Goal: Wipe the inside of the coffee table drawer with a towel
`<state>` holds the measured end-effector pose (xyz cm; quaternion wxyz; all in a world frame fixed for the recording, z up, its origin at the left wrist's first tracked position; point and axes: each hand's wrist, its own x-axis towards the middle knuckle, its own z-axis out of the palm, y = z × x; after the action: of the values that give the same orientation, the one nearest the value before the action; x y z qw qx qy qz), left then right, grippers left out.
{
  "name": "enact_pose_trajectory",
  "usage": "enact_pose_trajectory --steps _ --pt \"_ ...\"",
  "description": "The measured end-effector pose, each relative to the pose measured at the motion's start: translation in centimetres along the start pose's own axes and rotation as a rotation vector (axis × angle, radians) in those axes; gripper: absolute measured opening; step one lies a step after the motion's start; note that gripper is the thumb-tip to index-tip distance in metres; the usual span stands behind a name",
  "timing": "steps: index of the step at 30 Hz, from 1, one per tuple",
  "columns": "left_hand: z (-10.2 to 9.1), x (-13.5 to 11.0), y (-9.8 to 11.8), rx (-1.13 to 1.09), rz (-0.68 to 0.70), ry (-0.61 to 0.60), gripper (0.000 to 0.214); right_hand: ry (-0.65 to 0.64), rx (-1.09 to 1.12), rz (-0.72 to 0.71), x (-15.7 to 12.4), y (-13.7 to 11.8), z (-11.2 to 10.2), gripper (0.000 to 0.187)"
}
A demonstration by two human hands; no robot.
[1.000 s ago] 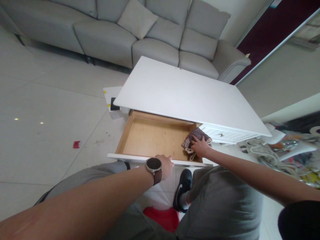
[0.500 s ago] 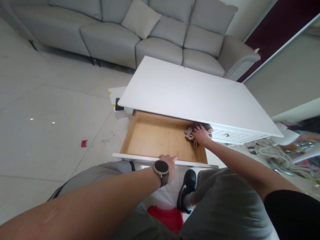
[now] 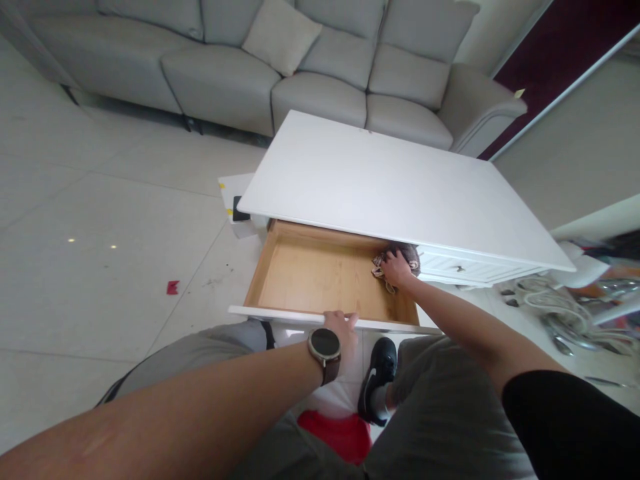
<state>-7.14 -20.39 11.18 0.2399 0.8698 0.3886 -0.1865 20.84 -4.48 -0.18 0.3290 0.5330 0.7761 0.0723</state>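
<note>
A white coffee table (image 3: 380, 180) has one drawer pulled out, its pale wooden bottom (image 3: 315, 273) largely bare. My left hand (image 3: 343, 330), with a watch on the wrist, has its fingers hooked over the white drawer front (image 3: 280, 315). At the drawer's right side, close under the tabletop, my right hand (image 3: 397, 268) is closed on a bunched dark brown cloth (image 3: 411, 255) with a light pattern and pale edging. Part of the cloth is hidden by the hand, and the fingertips are partly buried in it.
Beyond the table stands a grey sofa (image 3: 225, 73) with a light cushion (image 3: 283, 37). A white box (image 3: 245, 228) sits by the table's left end. Coiled hoses (image 3: 543, 303) and other clutter lie at right. A red object (image 3: 337, 433) is on the floor between my legs.
My right hand has shifted slightly left with the cloth, which now lies more within the drawer's side. My left hand keeps its hold on the drawer front.
</note>
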Motion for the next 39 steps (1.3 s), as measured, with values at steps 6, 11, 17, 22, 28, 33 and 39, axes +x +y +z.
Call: enact_pose_trajectory --steps 6,11,17,22,28,33,39 --pt "0.0 -0.2 -0.2 0.063 0.004 -0.024 0.038 -0.076 0.022 0.022 1.3 -0.3 -0.3 0.039" --pt "-0.4 -0.7 -0.3 0.036 0.023 -0.031 0.035 -0.128 0.029 0.011 1.2 -1.0 -0.7 0.038" --pt "-0.6 -1.0 -0.3 0.020 0.026 -0.036 0.034 -0.143 0.010 -0.046 -1.8 -2.7 -0.4 0.038" --pt "-1.1 -1.4 -0.2 0.013 0.020 -0.034 0.034 -0.167 0.005 -0.090 -4.3 -4.6 -0.1 0.035" --pt "-1.7 -1.8 -0.3 0.035 0.041 -0.048 0.035 -0.178 0.010 -0.116 -5.6 -6.3 0.0 0.032" --pt "-1.2 -1.6 -0.4 0.032 0.049 -0.016 0.035 -0.138 0.021 -0.125 -6.6 -6.2 -0.2 0.033" --pt "-1.3 -1.7 -0.3 0.050 0.039 -0.040 0.037 -0.110 0.030 -0.135 -7.2 -6.0 -0.2 0.032"
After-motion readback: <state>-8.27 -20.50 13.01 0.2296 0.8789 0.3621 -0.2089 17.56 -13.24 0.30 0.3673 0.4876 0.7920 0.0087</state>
